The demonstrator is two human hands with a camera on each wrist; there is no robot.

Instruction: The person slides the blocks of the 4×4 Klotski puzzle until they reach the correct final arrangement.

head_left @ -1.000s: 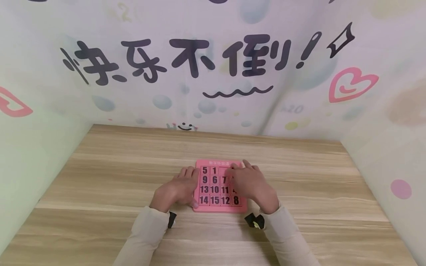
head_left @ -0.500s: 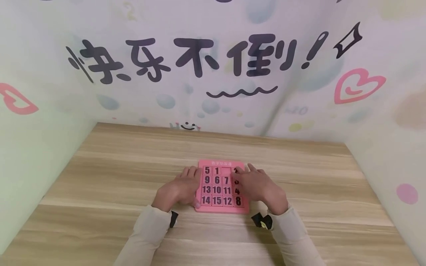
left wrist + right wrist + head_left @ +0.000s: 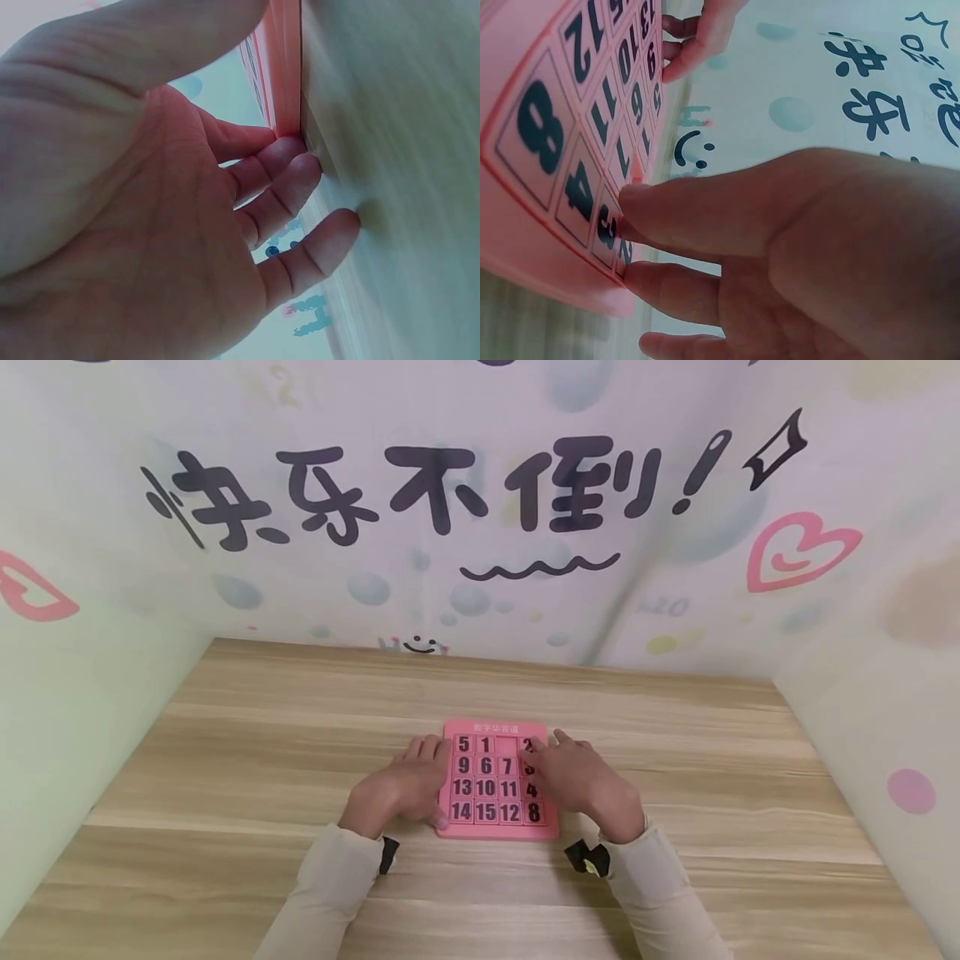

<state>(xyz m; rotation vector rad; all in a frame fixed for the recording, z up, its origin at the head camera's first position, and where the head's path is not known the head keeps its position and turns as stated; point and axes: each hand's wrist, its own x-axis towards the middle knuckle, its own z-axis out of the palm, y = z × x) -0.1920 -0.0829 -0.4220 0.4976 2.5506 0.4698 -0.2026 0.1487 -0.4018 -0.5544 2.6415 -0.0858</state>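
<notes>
In the head view a pink sliding number puzzle (image 3: 498,833) lies flat on the wooden table. Its top row reads 5, 1, an empty slot (image 3: 506,746), then the 2 tile (image 3: 527,745). My left hand (image 3: 408,785) holds the puzzle's left side, thumb at the near corner and fingertips at the far end. In the left wrist view those fingers are gently bent against the pink edge (image 3: 286,67). My right hand (image 3: 581,777) reaches over the right column, partly covering the 3. The right wrist view shows its extended fingertips touching the tiles near the 3 and 2.
Wood-grain table (image 3: 262,735) surrounds the puzzle. A white printed backdrop (image 3: 420,602) with large dark characters rises behind it, with side panels left and right. Dark straps (image 3: 588,858) show at the wrists below light sleeves.
My right hand has shifted a little right, from beside the empty slot to the right column, uncovering the 7 and part of the 2. My left hand stays at the puzzle's left side.
</notes>
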